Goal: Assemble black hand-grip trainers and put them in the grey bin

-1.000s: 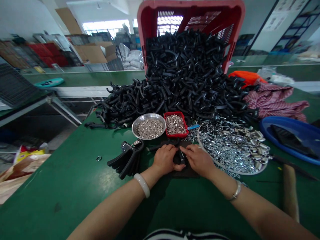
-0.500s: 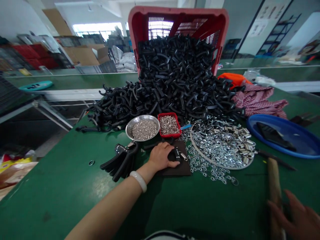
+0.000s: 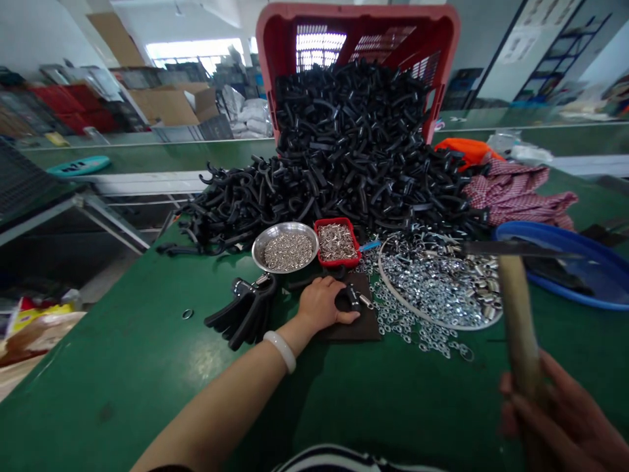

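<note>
My left hand point(image 3: 322, 305) is closed around a black plastic handle piece point(image 3: 352, 297), pressing it on a dark brown pad point(image 3: 367, 329). A small metal spring point(image 3: 366, 301) sticks out of the piece on its right side; the palm hides the rest. On the right, my right hand point(image 3: 565, 413) grips the wooden handle of a hammer point(image 3: 518, 321), raised upright over the table with its dark head at the top. Left of the pad lie several assembled black hand grips point(image 3: 243, 311) with a spring on top.
Behind the pad stand a metal bowl point(image 3: 256, 254) of small metal parts and a red tray point(image 3: 357, 260) of pins. To the right, a round tray point(image 3: 393, 298) holds washers and springs, some spilled. A blue tray point(image 3: 609, 292) sits beyond. A red crate point(image 3: 268, 72) spills black handles.
My right hand has taken hold of the hammer and lifted it off the table, up and to the left. My left hand stays on the black piece; the view shifts slightly.
</note>
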{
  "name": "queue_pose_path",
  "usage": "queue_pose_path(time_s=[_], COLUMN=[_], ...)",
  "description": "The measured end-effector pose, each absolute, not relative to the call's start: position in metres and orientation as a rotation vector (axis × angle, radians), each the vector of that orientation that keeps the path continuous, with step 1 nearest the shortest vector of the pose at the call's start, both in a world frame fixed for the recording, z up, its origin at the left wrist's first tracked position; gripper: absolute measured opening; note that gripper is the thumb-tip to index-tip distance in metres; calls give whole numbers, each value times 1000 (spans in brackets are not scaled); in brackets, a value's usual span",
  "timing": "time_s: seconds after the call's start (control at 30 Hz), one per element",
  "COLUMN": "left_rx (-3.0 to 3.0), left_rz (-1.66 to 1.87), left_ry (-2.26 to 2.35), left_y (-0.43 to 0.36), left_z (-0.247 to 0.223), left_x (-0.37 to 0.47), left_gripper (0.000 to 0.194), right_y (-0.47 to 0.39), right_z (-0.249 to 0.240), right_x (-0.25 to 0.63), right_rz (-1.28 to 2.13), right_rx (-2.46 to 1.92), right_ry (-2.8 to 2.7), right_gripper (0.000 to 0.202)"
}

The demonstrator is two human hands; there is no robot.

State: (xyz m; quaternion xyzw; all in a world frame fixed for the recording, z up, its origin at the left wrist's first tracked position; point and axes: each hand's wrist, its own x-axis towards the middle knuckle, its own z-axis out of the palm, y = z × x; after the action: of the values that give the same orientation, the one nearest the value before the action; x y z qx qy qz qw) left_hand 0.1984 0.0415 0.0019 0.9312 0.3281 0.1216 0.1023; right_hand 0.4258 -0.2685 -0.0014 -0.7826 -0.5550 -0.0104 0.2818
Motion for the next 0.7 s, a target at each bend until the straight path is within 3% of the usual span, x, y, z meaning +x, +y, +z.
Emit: queue_pose_path(time_s=[0.13,0.3,0.53,0.7], left_rx=[2755,2738,2729,2724], left_rz=[396,439,474,453], left_ry=[963,976,974,974], left_y=[44,44,46,45], left_z=[1,-1,-5,-3], left_x=[199,198,198,198], left_gripper=[69,68,70,68], right_y=[-219,-190,-186,-186], right_z=[32,35,46,36], right_x=[396,394,386,392], right_rz=[-58,-22,-233,69], right_rx=[-2063,-2002,-1973,-1923], right_ry=[-1665,-1952,-1826,-1959], right_gripper=[58,56,60,55])
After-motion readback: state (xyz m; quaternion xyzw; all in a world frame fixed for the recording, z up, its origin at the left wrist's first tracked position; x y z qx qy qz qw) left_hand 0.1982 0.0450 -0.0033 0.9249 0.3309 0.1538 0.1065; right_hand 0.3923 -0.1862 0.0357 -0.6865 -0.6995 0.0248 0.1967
